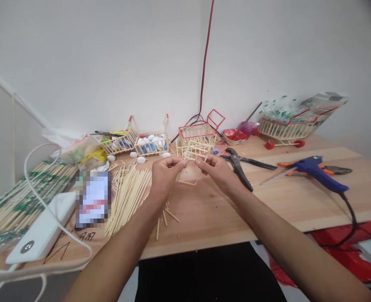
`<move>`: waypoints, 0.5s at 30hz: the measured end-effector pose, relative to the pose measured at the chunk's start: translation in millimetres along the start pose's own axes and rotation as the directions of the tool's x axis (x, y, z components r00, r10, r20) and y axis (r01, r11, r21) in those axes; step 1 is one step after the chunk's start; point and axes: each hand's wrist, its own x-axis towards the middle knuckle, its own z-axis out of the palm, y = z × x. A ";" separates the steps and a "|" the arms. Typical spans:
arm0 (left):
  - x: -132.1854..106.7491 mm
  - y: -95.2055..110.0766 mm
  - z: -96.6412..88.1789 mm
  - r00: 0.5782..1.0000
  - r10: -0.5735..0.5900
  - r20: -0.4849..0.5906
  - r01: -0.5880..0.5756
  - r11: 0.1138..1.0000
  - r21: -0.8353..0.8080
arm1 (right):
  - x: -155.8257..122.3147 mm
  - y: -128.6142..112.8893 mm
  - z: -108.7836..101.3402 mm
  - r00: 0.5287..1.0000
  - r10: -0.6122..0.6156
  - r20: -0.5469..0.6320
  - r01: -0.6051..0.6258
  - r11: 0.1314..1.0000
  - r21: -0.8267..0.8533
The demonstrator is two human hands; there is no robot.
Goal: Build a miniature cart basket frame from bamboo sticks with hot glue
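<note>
Between my two hands is a small frame of thin wooden sticks (190, 183), with a four-sided outline at its near end. My left hand (165, 172) pinches its left side between thumb and fingers. On the right side, my right hand (217, 171) grips it the same way. Just behind the frame stands a stick basket with a red-painted rim and handle (195, 131); pale sticks overlap in front of it, and I cannot tell which belong to the held frame. Loose cut sticks (130, 188) lie in a pile left of my left hand.
Two small stick carts (152, 144) stand at the back, one holding white caps. Rightward are pliers (237, 165), a blue glue gun (317, 170), a red paint dish (235, 136) and a larger filled cart (286, 130). Leftward lie a phone (93, 199), a power bank (43, 226) and bundled sticks (24, 197).
</note>
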 end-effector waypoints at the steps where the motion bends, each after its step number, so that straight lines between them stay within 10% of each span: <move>1: 0.0 -0.2 0.2 1.000 0.001 -0.001 -0.001 1.000 -0.008 | 0.5 1.6 0.2 1.000 0.005 0.008 -0.005 1.000 0.027; 15: 3.9 -6.4 0.6 0.998 -0.054 -0.024 0.051 0.991 -0.124 | 1.1 0.6 3.5 0.999 -0.017 -0.044 0.021 0.996 0.088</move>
